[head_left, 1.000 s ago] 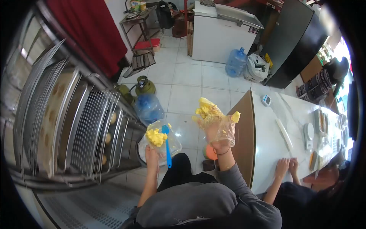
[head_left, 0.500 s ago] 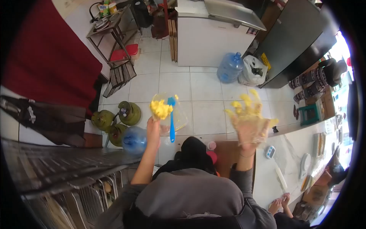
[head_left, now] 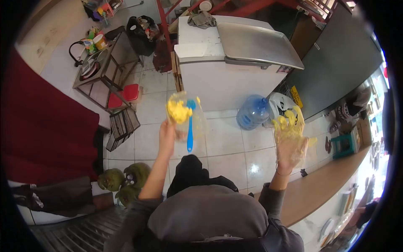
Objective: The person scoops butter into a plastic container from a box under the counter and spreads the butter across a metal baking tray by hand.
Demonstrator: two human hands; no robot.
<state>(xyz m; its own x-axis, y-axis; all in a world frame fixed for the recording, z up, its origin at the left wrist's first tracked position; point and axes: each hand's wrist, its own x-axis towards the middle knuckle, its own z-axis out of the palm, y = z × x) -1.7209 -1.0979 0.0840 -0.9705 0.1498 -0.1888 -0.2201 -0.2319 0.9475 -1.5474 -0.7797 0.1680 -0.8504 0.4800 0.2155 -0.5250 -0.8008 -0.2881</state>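
Observation:
My left hand (head_left: 167,138) grips a clear plastic container (head_left: 200,122) by its near left side. Inside the container sits a soft yellow mass (head_left: 179,111), like margarine. A blue spatula (head_left: 190,133) rests in it, its head at the far side and its handle pointing back at me. My right hand (head_left: 290,148) is raised to the right in a thin see-through glove. Its fingers are spread, smeared with the same yellow stuff, and hold nothing.
Ahead stands a white cabinet (head_left: 226,86) with a metal tray (head_left: 258,44) on top. A blue water jug (head_left: 252,112) and a white plastic bag (head_left: 280,103) are on the floor before it. Green gas cylinders (head_left: 136,174) stand left, a long counter (head_left: 323,185) right.
I have moved forward, so the white cabinet and its tray appear closer and the cylinders lower in view. My right hand has shifted rightward; the container stays in my left hand.

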